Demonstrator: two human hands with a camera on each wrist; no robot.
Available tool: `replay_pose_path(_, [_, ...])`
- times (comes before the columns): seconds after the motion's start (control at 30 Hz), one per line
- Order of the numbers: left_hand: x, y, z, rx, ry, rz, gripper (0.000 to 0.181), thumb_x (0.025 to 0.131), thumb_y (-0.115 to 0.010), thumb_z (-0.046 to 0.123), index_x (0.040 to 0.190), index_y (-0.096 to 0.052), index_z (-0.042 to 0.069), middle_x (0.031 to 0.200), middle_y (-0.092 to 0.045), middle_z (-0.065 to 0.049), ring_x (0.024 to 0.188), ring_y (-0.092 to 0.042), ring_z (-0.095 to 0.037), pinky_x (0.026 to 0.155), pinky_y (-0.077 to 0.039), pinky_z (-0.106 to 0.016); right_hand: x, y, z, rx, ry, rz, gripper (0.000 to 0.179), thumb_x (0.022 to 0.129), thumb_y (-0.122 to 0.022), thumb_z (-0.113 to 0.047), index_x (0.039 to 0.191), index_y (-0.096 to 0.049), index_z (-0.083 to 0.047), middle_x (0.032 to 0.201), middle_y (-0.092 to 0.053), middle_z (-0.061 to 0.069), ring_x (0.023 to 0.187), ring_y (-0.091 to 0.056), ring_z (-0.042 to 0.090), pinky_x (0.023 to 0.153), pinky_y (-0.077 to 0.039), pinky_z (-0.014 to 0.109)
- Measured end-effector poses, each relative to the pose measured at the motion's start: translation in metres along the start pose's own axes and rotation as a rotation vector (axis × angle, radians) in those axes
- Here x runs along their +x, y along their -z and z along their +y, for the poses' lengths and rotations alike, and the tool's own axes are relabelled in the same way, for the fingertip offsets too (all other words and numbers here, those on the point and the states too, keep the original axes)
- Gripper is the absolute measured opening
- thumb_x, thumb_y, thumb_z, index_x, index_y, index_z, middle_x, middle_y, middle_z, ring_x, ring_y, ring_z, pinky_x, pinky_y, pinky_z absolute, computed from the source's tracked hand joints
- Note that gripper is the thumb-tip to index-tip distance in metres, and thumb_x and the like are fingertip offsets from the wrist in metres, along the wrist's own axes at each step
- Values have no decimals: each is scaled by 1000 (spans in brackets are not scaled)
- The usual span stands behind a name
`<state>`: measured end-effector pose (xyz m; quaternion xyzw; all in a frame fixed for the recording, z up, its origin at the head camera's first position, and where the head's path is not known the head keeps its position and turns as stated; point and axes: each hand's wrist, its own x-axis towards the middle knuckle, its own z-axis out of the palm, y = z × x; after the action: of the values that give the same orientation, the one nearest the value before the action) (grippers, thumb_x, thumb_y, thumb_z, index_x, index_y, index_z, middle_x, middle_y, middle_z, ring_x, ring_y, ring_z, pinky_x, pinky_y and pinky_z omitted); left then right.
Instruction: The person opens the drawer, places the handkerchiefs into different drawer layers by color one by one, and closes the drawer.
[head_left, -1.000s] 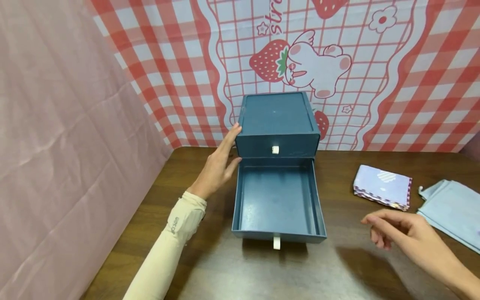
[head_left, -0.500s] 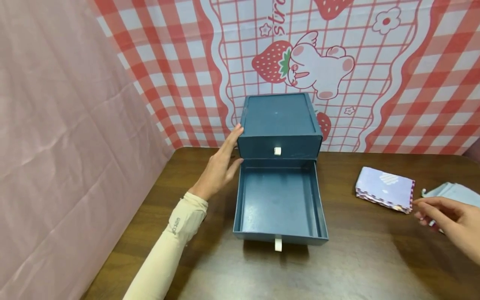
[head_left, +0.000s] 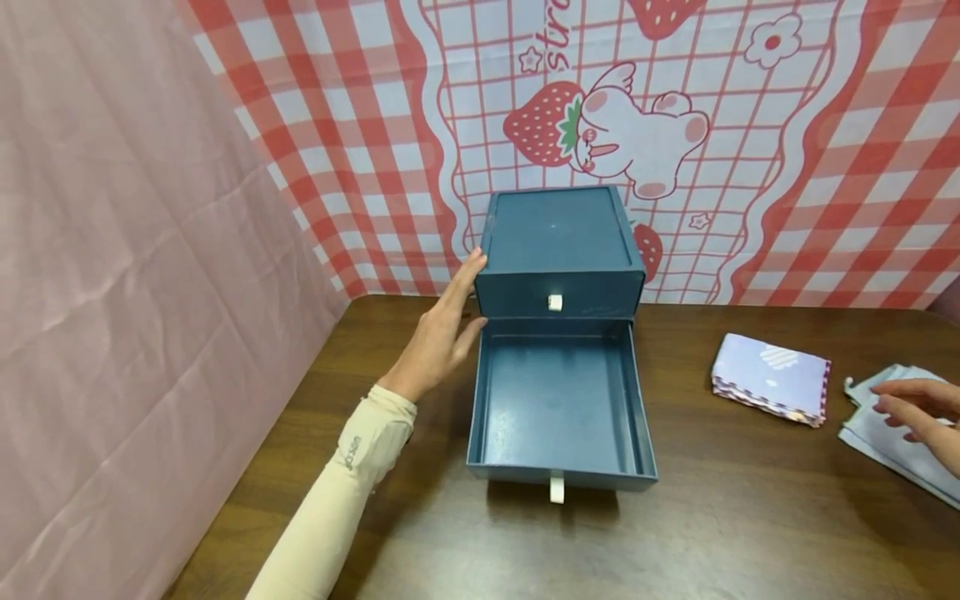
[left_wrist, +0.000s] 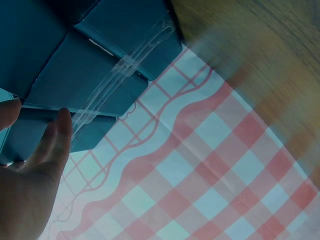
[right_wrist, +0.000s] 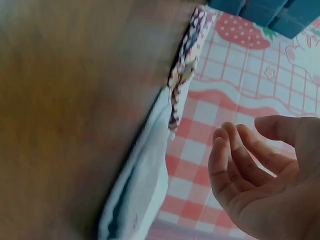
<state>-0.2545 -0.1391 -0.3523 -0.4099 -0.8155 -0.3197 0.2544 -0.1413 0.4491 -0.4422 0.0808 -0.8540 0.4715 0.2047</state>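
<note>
A dark blue drawer unit (head_left: pixel 555 229) stands against the back cloth, its lower drawer (head_left: pixel 558 400) pulled far out with a bare floor inside. My left hand (head_left: pixel 438 337) rests against the unit's left side, fingers straight. In the left wrist view, those fingers (left_wrist: pixel 62 132) lie along the unit's side, close to strips of clear tape (left_wrist: pixel 127 62). At the far right my right hand (head_left: pixel 922 412) hovers over a folded light blue cloth (head_left: pixel 877 429), holding nothing. The right wrist view shows this hand (right_wrist: pixel 260 180) with loosely bent fingers, apart from the cloth (right_wrist: pixel 145 185).
A folded lavender cloth (head_left: pixel 772 375) with a checkered edge lies between the drawer and the light blue cloth. White tabs (head_left: pixel 555 302) serve as drawer pulls. Behind hangs a red checked strawberry cloth (head_left: pixel 360 125); a pink curtain (head_left: pixel 112 292) borders the wooden table's left side.
My right hand has moved right, past the lavender cloth, to above the light blue cloth. My left hand stays against the drawer unit.
</note>
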Motion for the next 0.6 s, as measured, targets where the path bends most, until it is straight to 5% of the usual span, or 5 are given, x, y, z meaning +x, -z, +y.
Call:
replay_pose_path(0.23, [-1,0,0,5,7,-5,83,93,-64,-4,160,-18,13,166,-15,-9,137,-43,-18,109,-40,-33,10,13,35,-31,-10,39,50,94,-59,7,103,-67,-41,84,-62,-36,71,-55,-15,50,-44,9])
replay_pose_path(0.47, [-1,-1,2,-4,-3,2,82,93,-64,-5,159,-19,10,166,-15,-10,138,-43,-19,109,-41,-33,22,31,75,24,-143,9,45,98,-59,-4,101,-62,-49,87,-56,-44,76,-53,-20,52,-42,8])
replay_pose_path(0.6, [-2,-2,2,-10,2,7,82,93,-64,-6,159,-19,10,166,-15,-10,137,-44,-20,107,-43,-36,32,39,97,-134,-163,50,48,98,-57,-6,97,-52,-54,83,-48,-49,70,-45,-22,53,-37,7])
